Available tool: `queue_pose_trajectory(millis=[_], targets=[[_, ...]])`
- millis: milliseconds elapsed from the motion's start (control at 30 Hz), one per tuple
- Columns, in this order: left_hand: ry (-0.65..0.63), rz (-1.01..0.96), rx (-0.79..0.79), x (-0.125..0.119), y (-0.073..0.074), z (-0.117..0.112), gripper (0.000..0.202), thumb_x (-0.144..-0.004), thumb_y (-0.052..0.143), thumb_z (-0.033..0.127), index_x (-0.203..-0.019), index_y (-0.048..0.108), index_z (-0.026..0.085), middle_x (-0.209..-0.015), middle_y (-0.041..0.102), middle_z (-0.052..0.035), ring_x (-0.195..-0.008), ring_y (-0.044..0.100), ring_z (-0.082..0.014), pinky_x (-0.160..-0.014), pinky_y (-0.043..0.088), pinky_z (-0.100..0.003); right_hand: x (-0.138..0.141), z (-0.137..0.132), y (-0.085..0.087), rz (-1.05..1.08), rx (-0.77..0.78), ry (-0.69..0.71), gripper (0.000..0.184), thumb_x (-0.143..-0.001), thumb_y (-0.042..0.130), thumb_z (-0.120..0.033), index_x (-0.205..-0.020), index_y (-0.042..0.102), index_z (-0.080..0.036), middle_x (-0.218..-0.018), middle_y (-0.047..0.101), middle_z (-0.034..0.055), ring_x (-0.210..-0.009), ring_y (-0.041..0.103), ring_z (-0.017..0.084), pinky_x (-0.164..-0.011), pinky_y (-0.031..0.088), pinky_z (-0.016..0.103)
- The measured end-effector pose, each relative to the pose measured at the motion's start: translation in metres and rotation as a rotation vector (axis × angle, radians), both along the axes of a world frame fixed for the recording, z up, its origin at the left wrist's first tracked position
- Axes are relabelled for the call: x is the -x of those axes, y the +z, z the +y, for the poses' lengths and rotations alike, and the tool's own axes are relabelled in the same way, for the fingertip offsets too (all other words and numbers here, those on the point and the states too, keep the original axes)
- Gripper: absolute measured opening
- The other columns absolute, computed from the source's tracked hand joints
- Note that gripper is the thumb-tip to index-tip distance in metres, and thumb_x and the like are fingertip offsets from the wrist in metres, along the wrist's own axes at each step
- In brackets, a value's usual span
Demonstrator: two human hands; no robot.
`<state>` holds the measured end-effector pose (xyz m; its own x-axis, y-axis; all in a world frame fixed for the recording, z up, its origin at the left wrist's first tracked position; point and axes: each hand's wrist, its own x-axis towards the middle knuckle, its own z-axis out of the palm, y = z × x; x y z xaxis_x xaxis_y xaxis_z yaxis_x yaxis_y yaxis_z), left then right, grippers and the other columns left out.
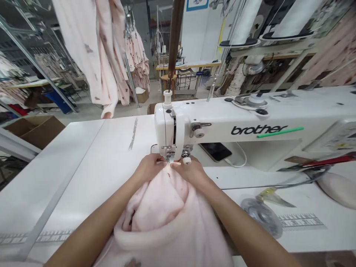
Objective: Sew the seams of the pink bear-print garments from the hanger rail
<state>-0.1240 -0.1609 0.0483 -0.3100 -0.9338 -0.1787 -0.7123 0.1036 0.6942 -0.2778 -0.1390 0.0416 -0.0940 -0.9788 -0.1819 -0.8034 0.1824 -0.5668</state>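
1. Far left, a brown cardboard box [36, 130] sits open, lower than the table and just beyond its edge.
2. Upper left, pale pink garments [94, 48] with a dark scattered print hang in long folds behind the table. More of the same kind hang further back.
3. A white sewing table [69, 178] fills the lower part of the frame, with a measuring scale [302, 221] marked on its surface at lower right.
4. At lower centre, the left hand [148, 167] is closed on the pink fleece fabric [158, 207], its fingers pinching it just in front of the presser foot [168, 152].
5. The fabric lies bunched in a thick fold on the table between both forearms, and narrows upward to the needle area.
6. The right hand [190, 172] grips the fabric in the same way, its fingertips almost meeting those of the left hand, just below a small white knob [187, 160].
7. A white Brother sewing machine [250, 126] stretches from the centre to the right edge, with white thread cones [246, 22] above it at upper right.
8. Under the machine's arm lies a black smartphone [215, 151], with a white cable [241, 160] attached.
9. At right, a clear round plastic object [263, 217] rests on the table, and a red-handled tool [328, 160] sits near the right edge.
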Motion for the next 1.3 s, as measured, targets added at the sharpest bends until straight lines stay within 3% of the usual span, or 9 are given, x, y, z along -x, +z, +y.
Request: queue_pose_trajectory(millis=[167,633,867,1067,1300], targets=[[0.020,-0.030,0.009,0.004,0.003,0.002,0.019,-0.074,0.044,0.025,-0.080,0.060,0.017,-0.087,0.066,-0.0040,-0.084,0.058,-0.0221,-0.068,0.039,-0.027,0.002,-0.001,0.002,0.010,0.004,0.003,0.014,-0.074,0.053,-0.027,-0.080,0.062,-0.019,-0.079,0.063,0.0058,-0.076,0.058,0.022,-0.060,0.038,0.028],[-0.003,-0.072,0.071,0.007,-0.001,0.005,0.013,-0.072,0.038,0.011,-0.077,0.049,0.016,-0.086,0.060,-0.0064,-0.081,0.056,-0.0209,-0.065,0.038,-0.027,0.003,0.004,0.001,0.023,0.064,-0.001,0.015,-0.078,0.052,-0.028,-0.076,0.061,-0.015,-0.079,0.063,0.0083,-0.072,0.057,0.020,-0.057,0.038,0.025],[0.054,-0.164,0.079,0.010,-0.002,0.005,0.012,-0.074,0.040,0.010,-0.080,0.050,0.016,-0.083,0.061,-0.0052,-0.078,0.057,-0.0202,-0.064,0.037,-0.027,0.000,0.004,0.002,0.052,0.083,-0.016,0.015,-0.080,0.052,-0.025,-0.080,0.063,-0.014,-0.075,0.063,0.0057,-0.067,0.055,0.018,-0.056,0.037,0.024],[0.055,-0.160,0.107,0.011,-0.002,0.004,0.014,-0.077,0.041,0.012,-0.084,0.052,0.016,-0.094,0.062,-0.0057,-0.083,0.058,-0.0206,-0.067,0.039,-0.028,0.000,0.002,-0.007,0.089,0.100,-0.024,0.018,-0.080,0.052,-0.027,-0.085,0.064,-0.014,-0.076,0.063,0.0067,-0.069,0.056,0.019,-0.056,0.036,0.024],[0.069,-0.181,0.136,0.013,-0.004,0.003,0.012,-0.078,0.042,0.013,-0.081,0.053,0.016,-0.092,0.061,-0.0059,-0.081,0.057,-0.0203,-0.067,0.038,-0.028,-0.001,0.000,-0.013,0.104,0.133,-0.030,0.020,-0.080,0.051,-0.028,-0.084,0.064,-0.014,-0.075,0.064,0.0070,-0.066,0.056,0.018,-0.056,0.036,0.025]])
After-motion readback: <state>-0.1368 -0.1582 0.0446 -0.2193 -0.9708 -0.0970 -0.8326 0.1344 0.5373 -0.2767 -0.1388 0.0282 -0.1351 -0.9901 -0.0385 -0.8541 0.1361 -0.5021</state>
